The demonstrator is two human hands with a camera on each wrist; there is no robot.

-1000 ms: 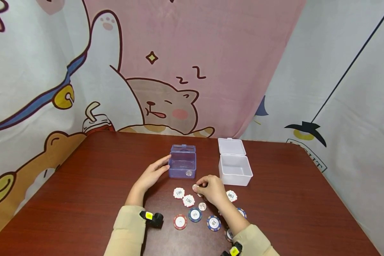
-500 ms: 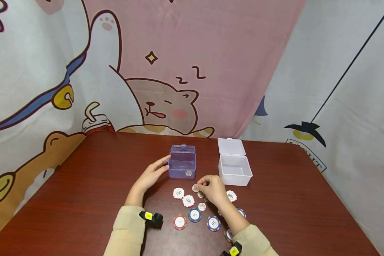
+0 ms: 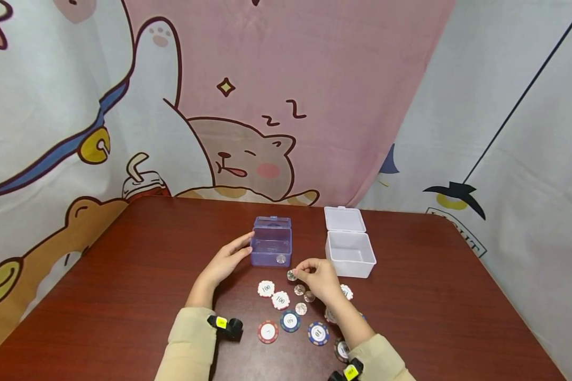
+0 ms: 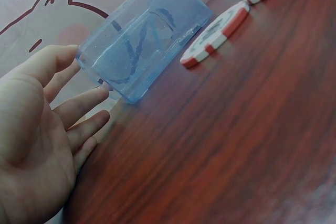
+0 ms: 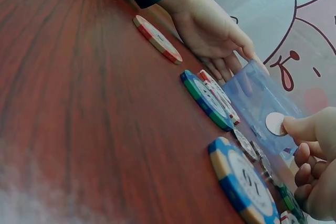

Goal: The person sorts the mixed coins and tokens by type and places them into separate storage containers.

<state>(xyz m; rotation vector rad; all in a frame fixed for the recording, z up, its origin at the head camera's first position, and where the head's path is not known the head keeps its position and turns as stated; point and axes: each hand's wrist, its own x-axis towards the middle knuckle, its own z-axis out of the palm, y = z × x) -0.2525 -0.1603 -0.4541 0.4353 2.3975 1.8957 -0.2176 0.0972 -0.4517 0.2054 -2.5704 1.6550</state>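
My right hand (image 3: pixel 321 278) pinches a silver coin (image 3: pixel 292 275) between thumb and fingers, just in front of the clear blue plastic box (image 3: pixel 262 259); the same coin (image 5: pixel 275 123) shows edge-up in the right wrist view. That box stands with its lid open, and one coin (image 3: pixel 280 259) is visible at its front right. With fairly straight, spread fingers, my left hand (image 3: pixel 226 260) touches the box's left side. Several more coins (image 3: pixel 301 308) lie on the table below my right hand, which partly covers a white poker chip (image 3: pixel 347 291).
To the right stands a white plastic box (image 3: pixel 350 269), lid open. Poker chips lie in front: white 100 chips (image 3: pixel 266 288), a red one (image 3: pixel 268 332), a dark blue-green one (image 3: pixel 290 321), a blue one (image 3: pixel 318 333) and a black one (image 3: pixel 342 349) beside the right sleeve.
My right hand has raised the pinched coin slightly off the table and shifted a little toward the blue box, uncovering coins beneath. My left hand has stayed at the box.
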